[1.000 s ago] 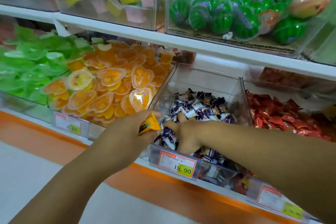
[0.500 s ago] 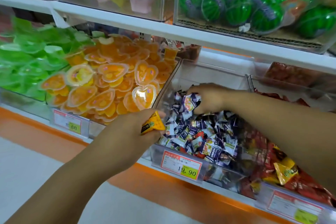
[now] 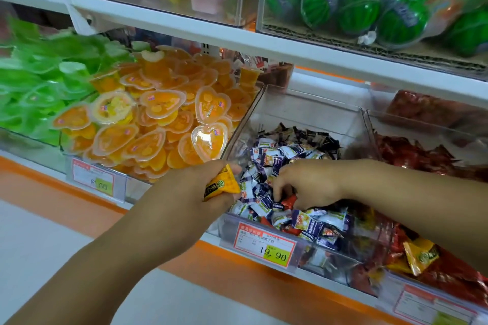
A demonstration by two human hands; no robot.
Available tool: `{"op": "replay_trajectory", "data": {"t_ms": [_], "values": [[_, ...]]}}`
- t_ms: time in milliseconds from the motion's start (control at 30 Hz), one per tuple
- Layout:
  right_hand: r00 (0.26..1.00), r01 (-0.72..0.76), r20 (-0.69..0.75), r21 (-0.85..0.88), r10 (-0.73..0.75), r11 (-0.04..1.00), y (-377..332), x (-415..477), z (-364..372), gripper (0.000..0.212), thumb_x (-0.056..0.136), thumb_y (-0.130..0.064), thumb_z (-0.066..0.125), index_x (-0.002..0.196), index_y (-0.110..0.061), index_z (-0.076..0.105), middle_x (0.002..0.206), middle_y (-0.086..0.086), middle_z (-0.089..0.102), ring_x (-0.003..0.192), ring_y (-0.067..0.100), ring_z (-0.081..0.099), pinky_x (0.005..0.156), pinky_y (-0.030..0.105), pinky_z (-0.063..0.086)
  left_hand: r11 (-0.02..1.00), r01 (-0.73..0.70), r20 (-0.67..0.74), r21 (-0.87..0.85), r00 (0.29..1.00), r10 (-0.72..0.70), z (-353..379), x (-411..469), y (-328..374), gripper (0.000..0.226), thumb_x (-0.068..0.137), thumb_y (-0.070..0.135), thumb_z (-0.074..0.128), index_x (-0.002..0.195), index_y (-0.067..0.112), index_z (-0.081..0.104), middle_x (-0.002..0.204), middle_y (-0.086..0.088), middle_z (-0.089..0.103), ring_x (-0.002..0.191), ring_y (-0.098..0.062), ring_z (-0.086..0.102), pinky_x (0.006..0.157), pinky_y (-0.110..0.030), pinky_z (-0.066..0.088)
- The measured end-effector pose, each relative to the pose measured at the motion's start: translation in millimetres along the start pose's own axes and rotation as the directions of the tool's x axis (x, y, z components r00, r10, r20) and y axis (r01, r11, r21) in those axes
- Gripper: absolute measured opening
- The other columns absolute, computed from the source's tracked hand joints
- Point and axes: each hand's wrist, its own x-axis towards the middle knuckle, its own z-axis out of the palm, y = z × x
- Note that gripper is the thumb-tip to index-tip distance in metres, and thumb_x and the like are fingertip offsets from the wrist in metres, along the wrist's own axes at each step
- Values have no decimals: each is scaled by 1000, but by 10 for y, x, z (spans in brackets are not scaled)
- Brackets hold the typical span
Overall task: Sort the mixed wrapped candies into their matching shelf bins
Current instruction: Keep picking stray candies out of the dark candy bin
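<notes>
left grip (image 3: 184,192): holds a yellow candy (image 3: 221,185), saved for its own bin.
right grip (image 3: 309,182): pinches a red candy (image 3: 289,200) (wrong sort here) near the middle bin (image 3: 317,111) front edge.

The bin (image 3: 311,103) is open on top, bare behind the candies (image 3: 290,152); dividers (image 3: 245,119) wall both sides; the shelf (image 3: 237,43) overhangs the back; the left hand (image 3: 184,192) and right hand (image 3: 309,182) crowd the front.

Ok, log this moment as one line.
left hand: grips yellow candy | right hand: pinches red candy in mixed candy bin | sort: unfinished
</notes>
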Motion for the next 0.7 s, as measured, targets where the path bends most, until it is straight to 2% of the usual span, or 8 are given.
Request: {"op": "replay_trajectory", "data": {"t_ms": [133,200,267,333,400,467,600,700], "values": [[993,-23,-114,74,31,997,47,-7,-33,12,86,-26,70,97,-24,64,89,-12,57,81,11,57,65,21,38,1000,-8,2,8,1000,8,0,-2,5,28,91,30,58,113,47,56,65,33,54,56,6,51,52,-9,38],[984,13,-173,245,31,970,41,-111,-148,16,85,-23,72,84,-29,57,79,-15,61,74,13,66,62,24,45,1000,-9,5,12,1000,8,-2,1,9,28,92,30,58,113,47,55,65,38,53,57,9,51,51,-7,37],[989,76,-148,369,-22,926,-42,-189,-228,19,83,-21,74,84,-31,59,69,-21,62,65,5,65,57,21,47,1000,-2,3,10,1000,2,0,0,13,28,92,30,58,113,47,55,64,40,52,58,12,51,51,-7,37],[993,116,-48,311,-106,943,-184,-178,-204,23,82,-19,74,99,-30,64,79,-22,60,70,0,58,61,17,47,1000,1,-5,8,1000,-1,0,2,17,26,91,30,58,112,46,57,65,39,53,58,12,51,51,-6,37],[980,156,97,170,-174,973,-332,-87,-91,42,83,-12,68,120,-32,62,103,-11,63,89,12,60,78,29,52,1000,3,-12,9,1000,-3,3,5,18,26,91,31,59,112,45,58,65,39,53,58,12,51,50,-6,36],[963,215,162,16,-214,977,-414,6,4,44,88,-12,61,128,-28,59,111,-2,57,99,21,54,84,33,48,1000,4,-13,6,1000,-4,5,5,18,26,90,31,59,112,45,58,65,39,54,58,13,52,50,-5,36],[953,301,59,-77,-297,951,-440,67,97,31,94,-6,50,121,-16,63,99,-2,43,87,13,39,64,23,32,1000,5,-8,16,1000,-5,7,0,23,26,91,29,59,111,45,57,63,41,52,58,15,51,50,-4,36],[953,303,-12,69,-303,951,-385,36,80,24,89,-6,58,107,-16,70,84,-11,49,73,10,47,57,16,33,1000,14,-14,22,1000,-14,2,10,8,27,90,31,59,112,47,58,67,36,55,59,10,52,50,-7,37]]}}
